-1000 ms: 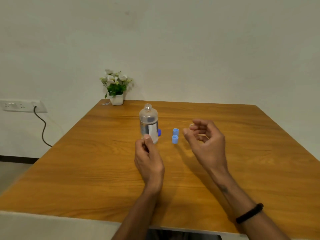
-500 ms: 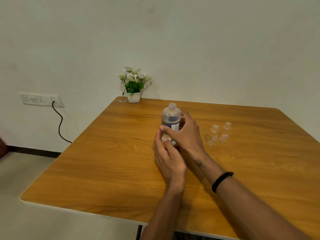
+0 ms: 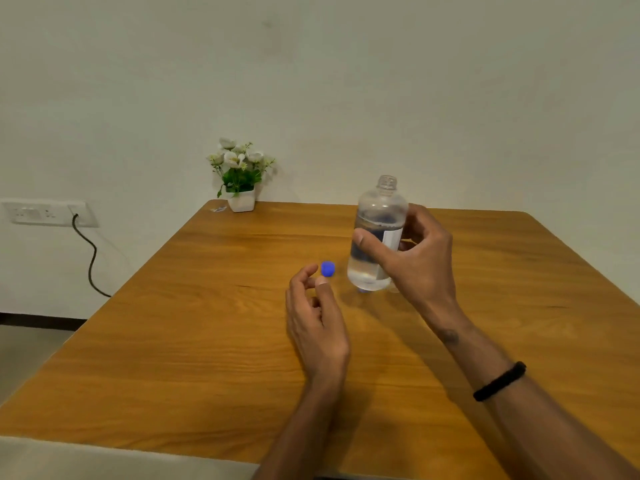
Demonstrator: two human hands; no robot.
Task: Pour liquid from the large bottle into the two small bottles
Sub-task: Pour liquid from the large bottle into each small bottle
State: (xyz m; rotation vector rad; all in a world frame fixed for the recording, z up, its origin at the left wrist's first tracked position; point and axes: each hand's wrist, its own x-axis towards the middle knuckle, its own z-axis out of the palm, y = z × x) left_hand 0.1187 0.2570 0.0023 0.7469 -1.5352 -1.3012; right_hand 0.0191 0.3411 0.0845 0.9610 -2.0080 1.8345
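My right hand (image 3: 417,261) grips the uncapped large bottle (image 3: 377,237) right of centre, just above the bench (image 3: 207,341); my left hand (image 3: 317,327) hovers loosely curled, empty, beside the blue cap (image 3: 327,269). The small bottles are hidden behind my right hand, so tipping blind could spill liquid or knock them.

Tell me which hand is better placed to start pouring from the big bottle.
The right hand: it grips the uncapped large bottle, lifted upright above the table. The left hand is empty, near the blue cap.
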